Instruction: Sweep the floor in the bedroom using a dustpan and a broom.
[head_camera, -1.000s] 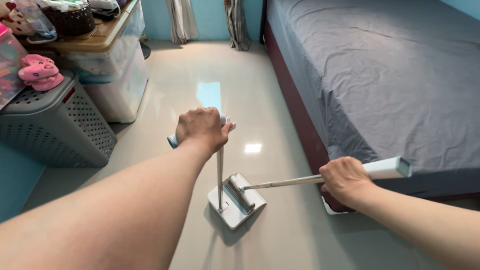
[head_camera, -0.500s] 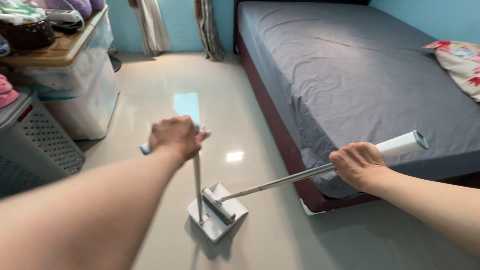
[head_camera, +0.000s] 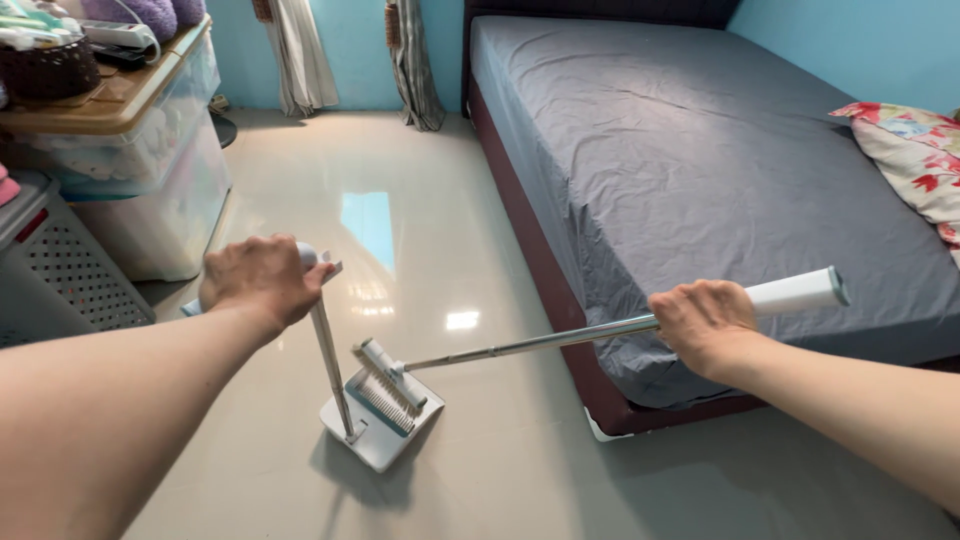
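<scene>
My left hand (head_camera: 262, 280) is clenched around the top grip of the dustpan (head_camera: 380, 430) handle, and my right hand (head_camera: 703, 325) is wrapped tight around the white grip of the broom (head_camera: 520, 345) pole. The dustpan sits on the shiny floor (head_camera: 440, 220), just left of the bed (head_camera: 700, 170), with its handle tilted toward me. The broom head (head_camera: 388, 385) rests right at the pan's mouth, bristles against its lip.

Compared with a moment ago, the pan and broom head have slid to the left, away from the bed frame, and my left arm has swung out with them. The broom head has also turned, showing its bristles again. I judge I'm working along the floor, pulling dirt into the pan as I go.

The grey basket (head_camera: 50, 270) and clear storage bin (head_camera: 150, 170) stand off to my left.
</scene>
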